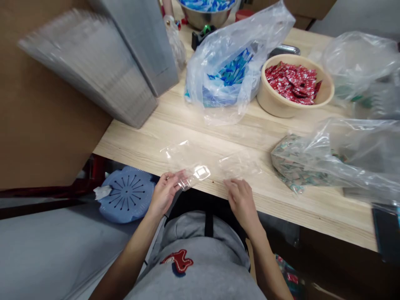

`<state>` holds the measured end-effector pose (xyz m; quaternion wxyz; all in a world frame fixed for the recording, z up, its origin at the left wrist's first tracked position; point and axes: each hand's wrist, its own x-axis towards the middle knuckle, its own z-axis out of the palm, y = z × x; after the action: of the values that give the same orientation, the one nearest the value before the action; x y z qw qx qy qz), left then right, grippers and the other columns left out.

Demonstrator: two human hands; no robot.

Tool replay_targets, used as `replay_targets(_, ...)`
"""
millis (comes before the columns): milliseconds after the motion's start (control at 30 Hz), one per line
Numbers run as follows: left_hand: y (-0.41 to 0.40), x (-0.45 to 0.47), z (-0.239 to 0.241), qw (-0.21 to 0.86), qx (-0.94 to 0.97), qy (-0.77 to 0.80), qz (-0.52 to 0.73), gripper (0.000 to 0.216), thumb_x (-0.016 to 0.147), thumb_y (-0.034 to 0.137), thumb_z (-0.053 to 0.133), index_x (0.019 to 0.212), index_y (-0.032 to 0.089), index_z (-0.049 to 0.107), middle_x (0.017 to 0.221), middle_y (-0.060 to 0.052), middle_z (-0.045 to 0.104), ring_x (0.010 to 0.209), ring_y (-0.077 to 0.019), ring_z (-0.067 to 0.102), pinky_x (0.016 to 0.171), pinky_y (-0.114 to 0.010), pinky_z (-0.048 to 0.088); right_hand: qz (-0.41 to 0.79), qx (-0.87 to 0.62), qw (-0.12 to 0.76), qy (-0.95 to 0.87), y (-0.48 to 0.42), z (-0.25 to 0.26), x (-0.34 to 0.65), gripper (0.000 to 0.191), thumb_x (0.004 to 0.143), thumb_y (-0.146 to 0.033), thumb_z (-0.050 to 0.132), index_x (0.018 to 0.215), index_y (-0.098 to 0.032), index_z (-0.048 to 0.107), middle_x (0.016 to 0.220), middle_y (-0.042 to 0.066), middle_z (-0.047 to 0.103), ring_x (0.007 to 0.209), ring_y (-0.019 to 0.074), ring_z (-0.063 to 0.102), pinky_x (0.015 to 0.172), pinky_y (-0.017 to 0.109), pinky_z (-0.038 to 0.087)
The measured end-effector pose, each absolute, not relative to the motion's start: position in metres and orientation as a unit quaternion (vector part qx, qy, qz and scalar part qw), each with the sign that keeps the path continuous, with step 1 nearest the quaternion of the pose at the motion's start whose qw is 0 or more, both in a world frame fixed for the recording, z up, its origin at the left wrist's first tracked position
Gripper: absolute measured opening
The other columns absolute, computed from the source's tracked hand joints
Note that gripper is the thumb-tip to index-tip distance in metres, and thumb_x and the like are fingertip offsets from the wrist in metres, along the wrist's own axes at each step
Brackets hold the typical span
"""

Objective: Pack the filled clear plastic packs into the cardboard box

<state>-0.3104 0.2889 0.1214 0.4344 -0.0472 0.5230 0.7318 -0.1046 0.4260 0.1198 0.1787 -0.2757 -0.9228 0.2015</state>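
Note:
My left hand (165,192) pinches the near end of a small clear plastic bag (190,166) that lies on the front edge of the wooden table (218,133). My right hand (241,199) rests at the table's edge with its fingers curled on another clear film piece (240,166); whether it grips that piece I cannot tell. Behind these stand a large clear bag of blue packets (231,75) and a tan bowl of red packets (293,85).
A stack of grey sheets (93,66) leans at the left. A clear bag of green-patterned packets (312,166) lies at the right, with more clear bags (359,62) behind it. A metal bowl (206,12) stands at the back. A blue stool (128,193) sits below the table's left edge.

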Motion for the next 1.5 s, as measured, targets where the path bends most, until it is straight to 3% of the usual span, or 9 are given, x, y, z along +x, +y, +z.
replay_targets(200, 0.292, -0.294, 0.150, 0.487, 0.071, 0.486, 0.722, 0.031, 0.068, 0.032, 0.079, 0.081, 0.021, 0.054, 0.100, -0.004, 0.072, 0.089, -0.0216, 0.070, 0.087, -0.043, 0.056, 0.534, -0.351, 0.255, -0.726, 0.403, 0.150, -0.111, 0.041, 0.092, -0.033, 0.053, 0.133, -0.029, 0.050, 0.121, 0.009, 0.061, 0.102, 0.0192, 0.063, 0.089, 0.038, 0.052)
replay_targets(300, 0.294, -0.286, 0.157, 0.495, 0.146, 0.495, 0.699, 0.028, 0.075, 0.034, 0.074, 0.093, 0.025, 0.054, 0.104, -0.004, 0.071, 0.089, -0.0212, 0.070, 0.087, -0.045, 0.056, 0.613, -0.343, 0.298, -0.646, 0.399, 0.158, -0.118, 0.041, 0.090, -0.033, 0.056, 0.130, -0.029, 0.052, 0.099, 0.003, 0.067, 0.083, 0.0141, 0.065, 0.076, 0.031, 0.054)
replay_targets(433, 0.294, -0.294, 0.160, 0.275, 0.292, 0.596, 0.695, 0.064, 0.074, 0.026, 0.074, 0.127, 0.037, 0.039, 0.133, -0.006, 0.053, 0.112, -0.0224, 0.060, 0.097, -0.045, 0.050, 0.596, -0.368, 0.338, -0.629, 0.411, 0.163, -0.113, 0.034, 0.086, -0.031, 0.058, 0.119, -0.024, 0.062, 0.071, -0.003, 0.061, 0.065, 0.0104, 0.057, 0.064, 0.026, 0.050)
replay_targets(533, 0.292, -0.306, 0.164, 0.167, 0.400, 0.655, 0.619, 0.066, 0.071, 0.022, 0.075, 0.129, 0.034, 0.045, 0.146, -0.007, 0.039, 0.128, -0.0260, 0.047, 0.106, -0.046, 0.042, 0.593, -0.372, 0.335, -0.631, 0.423, 0.167, -0.106, 0.033, 0.083, -0.030, 0.058, 0.115, -0.023, 0.065, 0.067, -0.003, 0.058, 0.061, 0.0096, 0.054, 0.061, 0.025, 0.048)
replay_targets(733, 0.296, -0.301, 0.172, 0.298, 0.348, 0.619, 0.638, 0.054, 0.075, 0.025, 0.072, 0.125, 0.032, 0.052, 0.127, -0.007, 0.057, 0.085, -0.0163, 0.067, 0.080, -0.032, 0.058, 0.629, -0.365, 0.346, -0.593, 0.435, 0.172, -0.108, 0.034, 0.083, -0.035, 0.059, 0.114, -0.023, 0.066, 0.064, -0.003, 0.055, 0.059, 0.0099, 0.051, 0.059, 0.025, 0.046)
replay_targets(900, 0.300, -0.287, 0.167, 0.349, 0.237, 0.565, 0.710, 0.052, 0.077, 0.030, 0.071, 0.123, 0.030, 0.047, 0.109, -0.005, 0.066, 0.075, -0.0145, 0.069, 0.071, -0.029, 0.061, 0.642, -0.359, 0.376, -0.564, 0.438, 0.171, -0.116, 0.034, 0.081, -0.040, 0.062, 0.110, -0.022, 0.066, 0.064, -0.003, 0.053, 0.058, 0.0092, 0.049, 0.059, 0.025, 0.044)
replay_targets(1267, 0.296, -0.285, 0.155, 0.371, 0.142, 0.554, 0.732, 0.038, 0.070, 0.035, 0.076, 0.094, 0.022, 0.049, 0.088, -0.001, 0.072, 0.070, -0.0163, 0.070, 0.070, -0.035, 0.061, 0.575, -0.329, 0.385, -0.642, 0.452, 0.165, -0.116, 0.033, 0.088, -0.043, 0.057, 0.116, -0.028, 0.065, 0.078, -0.001, 0.063, 0.064, 0.0109, 0.055, 0.065, 0.028, 0.049)
replay_targets(1367, 0.293, -0.306, 0.147, 0.293, 0.126, 0.604, 0.730, 0.037, 0.069, 0.037, 0.075, 0.094, 0.021, 0.053, 0.088, -0.001, 0.070, 0.069, -0.0150, 0.067, 0.066, -0.032, 0.060, 0.418, -0.344, 0.358, -0.761, 0.462, 0.152, -0.105, 0.037, 0.090, -0.038, 0.055, 0.126, -0.027, 0.058, 0.109, 0.007, 0.066, 0.092, 0.0185, 0.063, 0.086, 0.039, 0.050)
replay_targets(1500, 0.291, -0.359, 0.132, 0.192, 0.129, 0.720, 0.655, 0.033, 0.069, 0.041, 0.067, 0.093, 0.019, 0.063, 0.096, -0.003, 0.067, 0.068, -0.0121, 0.061, 0.060, -0.025, 0.054, 0.181, -0.357, 0.228, -0.888, 0.478, 0.114, -0.080, 0.034, 0.089, -0.036, 0.055, 0.118, -0.022, 0.063, 0.137, 0.016, 0.050, 0.128, 0.0331, 0.046, 0.104, 0.059, 0.034)
